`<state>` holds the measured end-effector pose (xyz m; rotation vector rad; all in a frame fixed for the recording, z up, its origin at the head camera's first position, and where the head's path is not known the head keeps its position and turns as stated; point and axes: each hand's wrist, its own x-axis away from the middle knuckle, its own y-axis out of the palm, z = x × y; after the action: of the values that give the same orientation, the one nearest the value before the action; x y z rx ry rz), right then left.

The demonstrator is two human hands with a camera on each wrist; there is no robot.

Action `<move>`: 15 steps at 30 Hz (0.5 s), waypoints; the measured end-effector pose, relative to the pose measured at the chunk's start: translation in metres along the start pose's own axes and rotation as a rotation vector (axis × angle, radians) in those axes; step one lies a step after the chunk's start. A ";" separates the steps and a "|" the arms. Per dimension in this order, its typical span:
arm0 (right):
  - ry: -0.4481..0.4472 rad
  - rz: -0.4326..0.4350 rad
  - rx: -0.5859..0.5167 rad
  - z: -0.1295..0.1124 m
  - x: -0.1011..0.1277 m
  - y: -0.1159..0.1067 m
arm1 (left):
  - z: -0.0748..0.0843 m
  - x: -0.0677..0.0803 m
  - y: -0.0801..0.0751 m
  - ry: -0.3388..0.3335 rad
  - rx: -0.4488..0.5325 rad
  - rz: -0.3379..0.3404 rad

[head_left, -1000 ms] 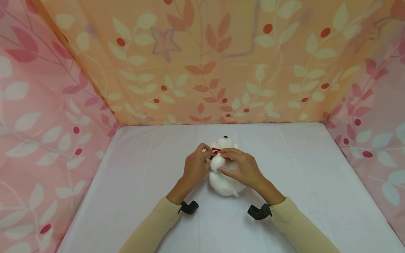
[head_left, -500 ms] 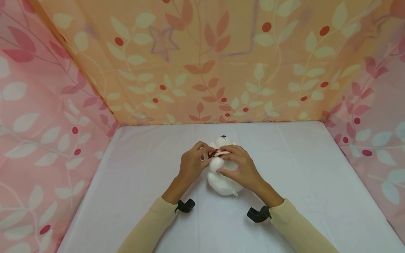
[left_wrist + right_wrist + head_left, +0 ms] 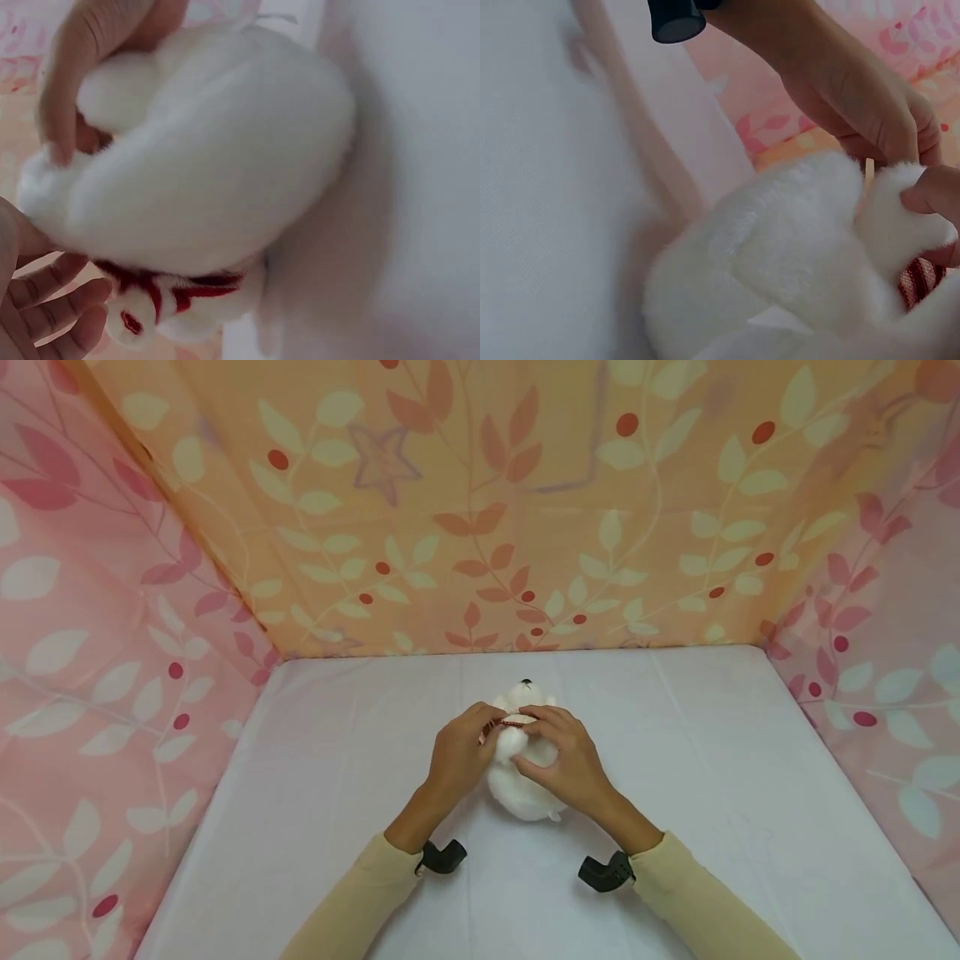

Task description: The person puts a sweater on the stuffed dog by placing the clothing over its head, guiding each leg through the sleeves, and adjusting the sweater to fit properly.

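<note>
A white plush bear (image 3: 525,797) lies on its back on the table, its black nose pointing to the far side. Round its neck is a red-and-white scarf (image 3: 517,720). My left hand (image 3: 461,747) pinches the scarf at the left of the neck. From the other side, my right hand (image 3: 566,756) holds the scarf with its fingers, its thumb against the bear's round white paw (image 3: 512,744). Red stripes of the scarf (image 3: 921,283) show below the right fingers in the right wrist view. The left fingers (image 3: 56,307) curl beside the bear's head in the left wrist view.
A white cloth covers the table (image 3: 337,777). An orange leaf-patterned curtain (image 3: 480,510) stands at the back, with pink ones on both sides. Black wrist cameras (image 3: 444,857) sit at each cuff, close above the cloth.
Both hands have worked at the scarf, and a pale, red-edged stretch of it now shows between the fingers. The bear has shifted slightly left in view.
</note>
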<state>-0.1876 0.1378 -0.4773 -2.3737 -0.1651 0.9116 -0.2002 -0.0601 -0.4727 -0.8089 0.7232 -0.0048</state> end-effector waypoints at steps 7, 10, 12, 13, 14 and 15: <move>0.098 0.078 -0.023 -0.002 0.002 0.000 | 0.018 0.000 -0.007 0.084 0.057 0.017; 0.135 0.098 -0.015 -0.004 0.001 -0.001 | 0.023 0.000 -0.007 0.114 0.049 0.032; 0.158 0.104 -0.019 -0.006 0.001 -0.001 | 0.025 0.001 -0.007 0.122 0.042 0.043; 0.176 0.103 -0.029 -0.007 0.000 -0.001 | 0.026 0.001 -0.007 0.123 0.041 0.048; 0.190 0.106 -0.036 -0.009 -0.001 -0.002 | 0.026 0.002 -0.007 0.122 0.043 0.050; 0.199 0.108 -0.043 -0.010 -0.002 -0.003 | 0.026 0.002 -0.006 0.122 0.049 0.052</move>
<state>-0.1825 0.1349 -0.4689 -2.5165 0.0223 0.7198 -0.1811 -0.0478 -0.4575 -0.7469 0.8562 -0.0254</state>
